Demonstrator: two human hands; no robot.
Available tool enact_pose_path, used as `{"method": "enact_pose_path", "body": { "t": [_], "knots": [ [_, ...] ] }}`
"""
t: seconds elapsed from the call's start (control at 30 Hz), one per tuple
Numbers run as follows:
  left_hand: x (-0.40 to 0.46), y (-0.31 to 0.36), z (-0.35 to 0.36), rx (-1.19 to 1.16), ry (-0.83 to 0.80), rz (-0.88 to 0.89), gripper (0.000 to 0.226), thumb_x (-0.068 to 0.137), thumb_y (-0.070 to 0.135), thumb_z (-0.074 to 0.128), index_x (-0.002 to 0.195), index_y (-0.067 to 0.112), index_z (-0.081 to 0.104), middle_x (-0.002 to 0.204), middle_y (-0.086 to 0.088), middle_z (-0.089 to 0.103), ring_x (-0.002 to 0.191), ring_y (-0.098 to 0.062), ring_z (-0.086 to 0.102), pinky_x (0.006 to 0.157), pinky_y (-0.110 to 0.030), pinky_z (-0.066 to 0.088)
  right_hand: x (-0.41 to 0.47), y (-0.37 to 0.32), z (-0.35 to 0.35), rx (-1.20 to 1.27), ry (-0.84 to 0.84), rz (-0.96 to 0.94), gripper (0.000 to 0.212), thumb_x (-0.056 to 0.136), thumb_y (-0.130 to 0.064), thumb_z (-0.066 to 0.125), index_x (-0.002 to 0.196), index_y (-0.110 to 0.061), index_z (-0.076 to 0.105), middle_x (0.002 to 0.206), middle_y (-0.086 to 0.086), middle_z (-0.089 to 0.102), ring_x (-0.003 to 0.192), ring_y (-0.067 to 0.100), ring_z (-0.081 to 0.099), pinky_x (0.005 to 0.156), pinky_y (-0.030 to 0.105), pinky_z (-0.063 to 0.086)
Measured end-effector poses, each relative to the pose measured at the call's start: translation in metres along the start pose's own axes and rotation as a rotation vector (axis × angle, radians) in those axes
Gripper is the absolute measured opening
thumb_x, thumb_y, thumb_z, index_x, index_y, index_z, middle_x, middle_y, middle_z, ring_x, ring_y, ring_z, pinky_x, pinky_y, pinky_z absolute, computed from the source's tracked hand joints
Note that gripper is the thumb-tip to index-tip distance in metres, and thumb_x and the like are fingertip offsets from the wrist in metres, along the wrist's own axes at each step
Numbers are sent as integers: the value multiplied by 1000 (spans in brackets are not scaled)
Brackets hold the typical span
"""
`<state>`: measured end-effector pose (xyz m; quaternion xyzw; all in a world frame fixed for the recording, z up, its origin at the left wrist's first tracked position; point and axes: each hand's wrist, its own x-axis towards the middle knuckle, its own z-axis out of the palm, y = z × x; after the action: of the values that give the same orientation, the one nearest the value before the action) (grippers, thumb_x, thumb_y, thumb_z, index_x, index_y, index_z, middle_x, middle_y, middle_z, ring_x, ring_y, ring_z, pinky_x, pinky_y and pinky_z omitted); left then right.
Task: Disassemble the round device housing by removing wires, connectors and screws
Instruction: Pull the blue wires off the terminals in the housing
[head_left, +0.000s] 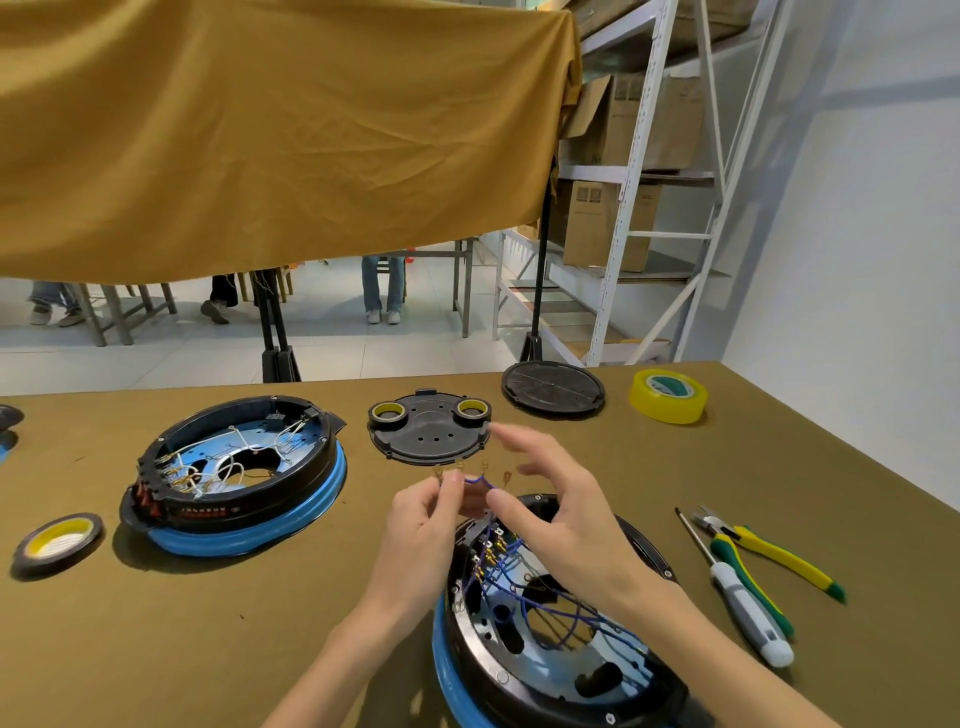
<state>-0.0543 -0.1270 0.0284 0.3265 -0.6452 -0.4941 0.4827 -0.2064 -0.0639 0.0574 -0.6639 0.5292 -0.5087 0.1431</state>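
Observation:
A round black housing with a blue rim lies in front of me, open, with blue wires and gold connectors inside. Just above its far edge, my left hand pinches a short blue wire that carries gold terminals. My right hand hovers beside it, fingers spread and loosely bent, thumb close to the wire; no grip shows. A few loose gold terminals lie on the cloth beyond my fingers.
A second housing with white wires sits at the left. Two black covers lie at the back. Yellow tape and a dark tape roll flank them. A screwdriver and cutters lie at the right.

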Motion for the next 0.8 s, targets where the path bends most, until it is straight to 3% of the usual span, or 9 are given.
{"method": "enact_pose_path", "body": {
  "t": [0.1,0.17,0.23,0.37,0.5,0.63,0.8],
  "knots": [
    [5,-3,-1,-44,74,-42,40,109,30,41,97,20,78,89,6,81,83,-7,74,69,-9,49,-5,5,-2,46,62,221,53,93,-27,73,141,-28,49,124,-12,64,115,7,63,94,20,51],
    [6,-5,0,-77,90,-61,40,109,31,42,98,19,78,91,4,81,84,-10,76,69,-12,52,-6,5,-1,205,-35,430,40,94,-26,72,130,-20,54,105,1,72,91,14,73,81,25,57],
    [5,-8,3,-71,67,-61,39,108,33,43,98,20,79,91,2,81,84,-14,76,72,-19,56,-6,7,2,336,-54,508,23,96,-17,69,117,-10,62,91,10,76,77,20,75,70,29,59],
    [1,-9,5,-27,-4,-21,42,109,32,42,94,21,79,87,0,80,82,-14,77,72,-19,57,-1,5,3,517,-5,551,16,96,-12,69,104,2,68,87,20,77,78,30,76,66,30,61],
    [2,-6,1,-31,-69,-11,45,109,27,41,88,18,80,83,-4,80,79,-16,76,73,-20,55,7,5,-3,663,6,683,22,90,-8,74,107,4,67,83,18,75,70,24,73,64,27,60],
    [4,-9,-3,-21,-192,-50,44,110,21,39,93,6,77,85,-9,80,82,-16,75,75,-18,53,9,11,-11,637,3,762,16,89,-6,74,104,1,72,76,14,72,63,21,70,60,26,59],
    [5,-8,-10,105,-366,-102,44,107,34,41,94,16,80,91,-1,81,92,-10,75,83,-11,49,4,19,-21,566,-73,692,6,92,-15,74,91,-10,75,72,9,66,59,22,66,52,27,54]
  ]
}}
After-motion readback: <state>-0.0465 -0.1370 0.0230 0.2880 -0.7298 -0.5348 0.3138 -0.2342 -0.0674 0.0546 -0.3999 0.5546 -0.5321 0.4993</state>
